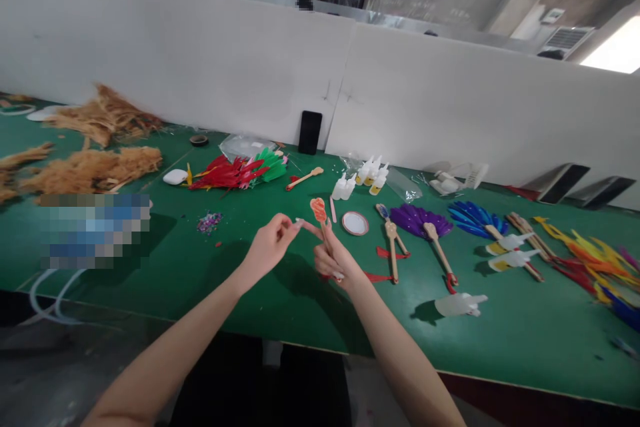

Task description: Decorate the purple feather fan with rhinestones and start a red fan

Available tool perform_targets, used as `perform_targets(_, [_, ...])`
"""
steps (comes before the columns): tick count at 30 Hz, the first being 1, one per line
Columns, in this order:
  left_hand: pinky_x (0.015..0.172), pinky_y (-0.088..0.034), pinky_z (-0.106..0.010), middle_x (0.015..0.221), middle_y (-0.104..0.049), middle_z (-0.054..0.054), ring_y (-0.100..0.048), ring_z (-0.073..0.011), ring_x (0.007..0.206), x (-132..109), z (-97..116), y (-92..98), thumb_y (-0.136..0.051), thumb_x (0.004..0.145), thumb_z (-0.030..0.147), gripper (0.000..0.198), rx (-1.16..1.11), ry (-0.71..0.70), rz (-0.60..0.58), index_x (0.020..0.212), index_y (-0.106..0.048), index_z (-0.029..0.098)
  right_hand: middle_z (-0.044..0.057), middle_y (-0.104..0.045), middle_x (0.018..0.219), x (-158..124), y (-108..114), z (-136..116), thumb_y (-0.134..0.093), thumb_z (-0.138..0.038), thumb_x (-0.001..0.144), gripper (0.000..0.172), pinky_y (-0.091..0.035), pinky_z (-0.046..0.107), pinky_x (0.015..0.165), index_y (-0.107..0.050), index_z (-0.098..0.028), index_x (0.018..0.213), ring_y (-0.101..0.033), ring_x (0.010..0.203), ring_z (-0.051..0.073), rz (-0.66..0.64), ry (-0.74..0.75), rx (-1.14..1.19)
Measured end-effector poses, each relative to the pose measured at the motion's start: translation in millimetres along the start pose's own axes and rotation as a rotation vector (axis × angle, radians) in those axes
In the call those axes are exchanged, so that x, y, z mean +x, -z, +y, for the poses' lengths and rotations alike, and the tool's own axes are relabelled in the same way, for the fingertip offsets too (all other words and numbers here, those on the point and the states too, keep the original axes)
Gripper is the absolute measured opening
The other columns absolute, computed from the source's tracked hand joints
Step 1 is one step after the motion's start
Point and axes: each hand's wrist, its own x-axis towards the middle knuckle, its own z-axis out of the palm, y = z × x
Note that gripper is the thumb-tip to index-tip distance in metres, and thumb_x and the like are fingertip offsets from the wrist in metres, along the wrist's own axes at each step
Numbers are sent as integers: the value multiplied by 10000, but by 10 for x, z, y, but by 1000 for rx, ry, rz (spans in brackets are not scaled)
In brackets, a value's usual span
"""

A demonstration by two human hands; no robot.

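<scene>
My right hand [333,255] is closed round a wooden fan handle [324,230], held upright with its orange-and-white patterned head [318,208] at the top. The index finger of that hand points left toward my other hand. My left hand [274,240] is pinched, with a tiny pale bit at its fingertips, too small to name. The fingertips of both hands are very close; whether they touch I cannot tell. Just behind my right hand lie a small round white dish [355,223] with a reddish rim and a thin pink stick [333,209].
Glue bottles stand at the back [371,173]; another bottle [457,305] lies front right. Purple [420,220] and blue feather fans [477,219] lie right, red feathers [223,172] and sequins [209,221] left. A phone [310,132] leans on the white partition [225,73].
</scene>
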Motion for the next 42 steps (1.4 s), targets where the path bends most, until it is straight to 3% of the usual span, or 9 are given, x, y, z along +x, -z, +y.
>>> perform_targets(4, [506, -354, -232, 586, -494, 60, -431, -93, 491, 120, 109, -239, -613, 789, 503, 350, -8, -52, 75, 724, -441, 206, -159, -276, 273, -6, 5, 15, -389, -702, 848, 673, -77, 174, 301, -478, -257, 1346, -144, 199, 38, -38, -13, 51])
perform_targets(8, [524, -355, -228, 647, -552, 44, -398, -77, 513, 236, 131, -337, -654, 766, 451, 428, -124, -57, 132, 625, -336, 201, -151, -277, 290, -32, 11, 38, -415, -664, 865, 507, -81, 183, 307, -600, -312, 1179, -94, 224, 36, -56, 5, 187])
perform_targets(11, [484, -351, -217, 565, -481, 67, -401, -70, 469, 274, 81, -343, -626, 791, 411, 404, -327, -38, 66, 626, -320, 205, -143, -259, 296, -29, 29, 69, -371, -648, 891, 478, -88, 190, 312, -647, -304, 1076, -67, 233, 35, -46, 15, 243])
perform_targets(16, [406, -335, -195, 493, -449, 79, -427, -70, 409, 258, -4, -316, -585, 837, 439, 394, -562, 19, -83, 658, -316, 214, -142, -237, 281, 0, 69, 131, -285, -639, 918, 510, -64, 191, 304, -613, -336, 1164, -55, 210, 43, -76, 13, 279])
perform_targets(23, [391, -342, -185, 501, -462, 68, -419, -62, 398, 234, -11, -298, -482, 859, 579, 422, -608, 49, -20, 695, -430, 193, -156, -274, 309, -39, 49, 101, -281, -636, 920, 571, -78, 182, 307, -403, -350, 1398, -58, 220, 48, -150, 69, 242])
perform_targets(26, [373, -304, -178, 439, -397, 79, -360, -47, 362, 225, 1, -315, -523, 826, 592, 465, -531, 75, 10, 623, -430, 184, -155, -278, 309, -47, 26, 100, -292, -639, 914, 568, -92, 174, 311, -455, -336, 1366, -54, 226, 43, -159, 60, 249])
perform_targets(31, [397, -349, -175, 469, -464, 64, -427, -54, 393, 202, 13, -330, -578, 826, 510, 401, -487, 20, -46, 630, -476, 175, -144, -300, 306, -50, 19, 122, -317, -626, 915, 511, -109, 171, 305, -600, -323, 1214, -42, 234, 41, -183, 55, 280])
perform_targets(37, [360, -308, -173, 503, -529, 23, -465, -62, 398, 200, 12, -283, -481, 878, 536, 444, -533, 65, -100, 665, -546, 151, -151, -289, 304, -47, 54, 121, -260, -627, 927, 589, -112, 169, 307, -433, -307, 1391, -56, 226, 45, -188, 69, 268])
perform_targets(42, [335, -271, -169, 477, -529, 18, -462, -64, 368, 214, 17, -277, -463, 850, 614, 502, -656, 177, -46, 641, -498, 159, -153, -279, 300, -34, 54, 123, -257, -661, 906, 643, -110, 167, 301, -378, -303, 1427, -62, 221, 49, -187, 63, 232])
